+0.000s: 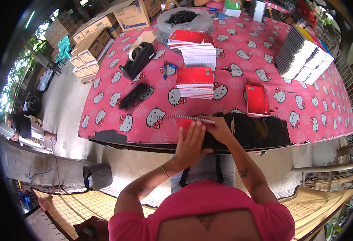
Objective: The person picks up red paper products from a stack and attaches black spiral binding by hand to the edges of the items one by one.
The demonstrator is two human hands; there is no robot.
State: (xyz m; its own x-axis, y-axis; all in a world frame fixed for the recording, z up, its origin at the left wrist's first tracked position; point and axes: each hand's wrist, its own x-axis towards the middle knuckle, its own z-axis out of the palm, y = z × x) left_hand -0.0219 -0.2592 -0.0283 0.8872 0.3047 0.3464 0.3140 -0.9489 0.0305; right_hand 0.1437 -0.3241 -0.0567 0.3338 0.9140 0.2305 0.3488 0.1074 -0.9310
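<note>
A red notebook point(183, 122) is at the table's near edge, with a thin spiral coil point(165, 117) sticking out past its left end along the far side. My left hand point(190, 140) lies on its red cover with the fingers stretched out. At the notebook's right end, my right hand point(220, 129) is closed round the edge, its fingertips partly hidden. To the right lies a single red spiral notebook point(257, 99). Beyond my hands are a stack of red notebooks point(195, 76) and another fanned stack point(199, 54). A heap of black spiral coils point(135, 97) lies to the left.
On the pink patterned tablecloth point(240, 86) stand a black tape dispenser point(138, 61), pens point(167, 69), a plastic bag point(184, 23) and a tall stack of spiral notebooks point(303, 56). Cardboard boxes point(134, 16) stand at the back left. Another person's arm point(202, 2) shows across the table.
</note>
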